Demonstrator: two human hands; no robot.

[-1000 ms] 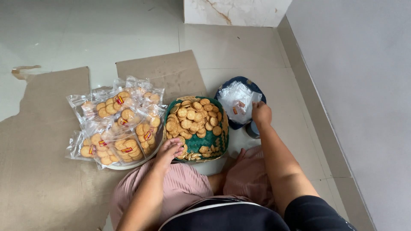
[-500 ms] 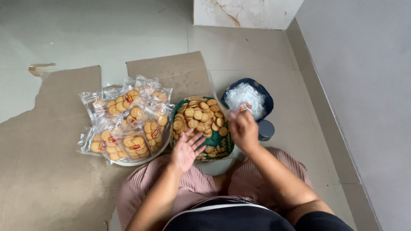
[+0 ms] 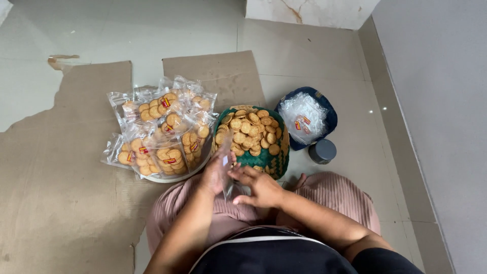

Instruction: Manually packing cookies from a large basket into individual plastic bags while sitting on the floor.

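Observation:
Both my hands meet over my lap and hold one empty clear plastic bag [image 3: 225, 165] upright between them. My left hand [image 3: 215, 175] grips its left side and my right hand [image 3: 258, 187] pinches its right side. Just beyond them sits a green woven basket [image 3: 269, 161] heaped with round golden biscuits [image 3: 251, 133]. To the right a dark blue bowl [image 3: 328, 114] holds a heap of empty clear bags [image 3: 303, 115].
A white tray [image 3: 167, 177] at the left carries several sealed bags of biscuits [image 3: 162, 134]. A small grey cylinder [image 3: 322, 150] stands beside the blue bowl. Torn cardboard sheets [image 3: 61, 167] cover the tiled floor; a grey wall [image 3: 436, 101] runs along the right.
My right hand left the blue bowl with a clear bag and came back to my lap. My left hand rose off the basket's edge and joined it on the bag.

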